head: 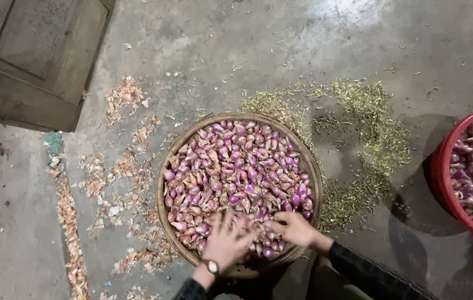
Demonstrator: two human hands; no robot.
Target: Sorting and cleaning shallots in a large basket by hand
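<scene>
Both hands are down in the shallots (pixel 236 166) at the near edge of the woven basket (pixel 161 211) — left hand (pixel 226 243) spread flat, holding nothing; right hand (pixel 293 228) loosely curled over bulbs, grip unclear. Best to rake lightly — skins bruise.

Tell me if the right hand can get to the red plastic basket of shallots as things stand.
Probably yes, with a stretch. The right hand rests on the purple shallots in the round woven bamboo tray, and only bare concrete floor lies between it and the red plastic basket at the right edge.
</scene>
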